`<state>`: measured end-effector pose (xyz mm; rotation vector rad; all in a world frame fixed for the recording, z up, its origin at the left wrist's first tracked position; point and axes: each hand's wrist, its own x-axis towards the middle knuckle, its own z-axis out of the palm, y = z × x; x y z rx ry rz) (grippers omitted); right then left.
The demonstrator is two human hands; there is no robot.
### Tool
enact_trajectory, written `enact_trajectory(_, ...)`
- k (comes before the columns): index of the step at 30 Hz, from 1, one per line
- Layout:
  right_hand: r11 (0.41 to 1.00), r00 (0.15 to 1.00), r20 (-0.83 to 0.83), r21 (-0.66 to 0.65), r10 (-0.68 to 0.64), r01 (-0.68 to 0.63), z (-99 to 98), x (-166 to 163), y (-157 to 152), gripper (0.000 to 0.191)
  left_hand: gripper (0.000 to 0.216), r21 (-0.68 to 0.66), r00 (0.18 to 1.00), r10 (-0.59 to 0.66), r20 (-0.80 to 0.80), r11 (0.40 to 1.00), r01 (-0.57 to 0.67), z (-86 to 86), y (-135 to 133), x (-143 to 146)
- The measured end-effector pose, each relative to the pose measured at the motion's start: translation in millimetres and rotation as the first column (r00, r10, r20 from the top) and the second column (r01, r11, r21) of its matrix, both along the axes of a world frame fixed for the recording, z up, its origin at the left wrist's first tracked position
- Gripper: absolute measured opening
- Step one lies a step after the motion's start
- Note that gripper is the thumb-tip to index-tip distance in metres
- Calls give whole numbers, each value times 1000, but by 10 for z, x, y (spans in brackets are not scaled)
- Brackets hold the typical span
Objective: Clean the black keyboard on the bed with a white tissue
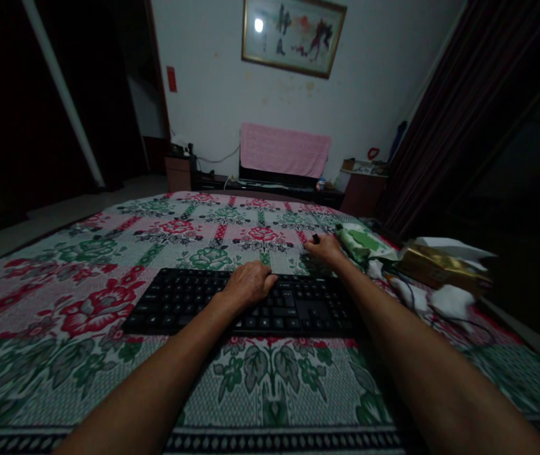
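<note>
A black keyboard (pixel 170 303) lies flat on the flowered cloth, its long side facing me. My left hand (pixel 251 282) rests over the middle of its back edge, the fingers curled down and partly hidden, seemingly gripping that edge. Beyond the keyboard's back right part, my right hand (pixel 325 248) is closed in a pinch. A small black piece (pixel 316 239) pokes up from its fingers; it is too small and dark to name, perhaps a plug. My right forearm passes over the keyboard's right end.
A patterned red, green and white cloth (pixel 213 234) covers the surface. At the right lie a green-and-white wipes pack (pixel 362 240), a golden tissue box (pixel 431 264) and crumpled white tissue (pixel 453 302). Farther back, a pink towel (pixel 284 150) hangs over a dark screen.
</note>
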<state>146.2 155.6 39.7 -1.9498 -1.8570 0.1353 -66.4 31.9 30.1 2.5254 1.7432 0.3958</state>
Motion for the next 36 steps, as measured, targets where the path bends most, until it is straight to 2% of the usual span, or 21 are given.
enact_trajectory(7, 999, 986, 163, 43, 19, -26, -100, -120, 184, 28, 38, 27, 1000, -4, -20, 1000, 5, -11, 4, -2)
enact_trajectory(13, 1000, 968, 249, 12, 5, -8, -138, -128, 237, 30, 39, 37, 1000, -3, -21, 999, 3, -44, 21, 1)
enact_trajectory(22, 1000, 956, 294, -19, -1, 7, -187, -152, 230, 32, 38, 22, 1000, -3, -22, 1000, 4, -39, 19, -1)
enact_trajectory(26, 1000, 963, 269, 10, 9, -12, -104, -99, 230, 33, 39, 18, 1000, -10, -17, 1000, 11, -42, 24, -7)
enact_trajectory(29, 993, 988, 154, 117, -14, -4, 34, -21, 206, 34, 38, 14, 1000, -9, -15, 1000, 10, -38, 29, -9)
enact_trajectory(32, 980, 990, -137, 187, -37, 62, 160, 62, 113, 38, 37, -1, 1000, -1, -6, 1000, 1, -27, 29, -5)
enact_trajectory(34, 985, 911, -413, 155, -4, 75, 199, 104, 1, 41, 37, -6, 1000, -4, 4, 1000, 4, -18, 26, -2)
enact_trajectory(36, 992, 779, -626, 120, 41, 44, 199, 127, -142, 42, 37, -7, 1000, -13, 8, 1000, 13, -12, 24, 0)
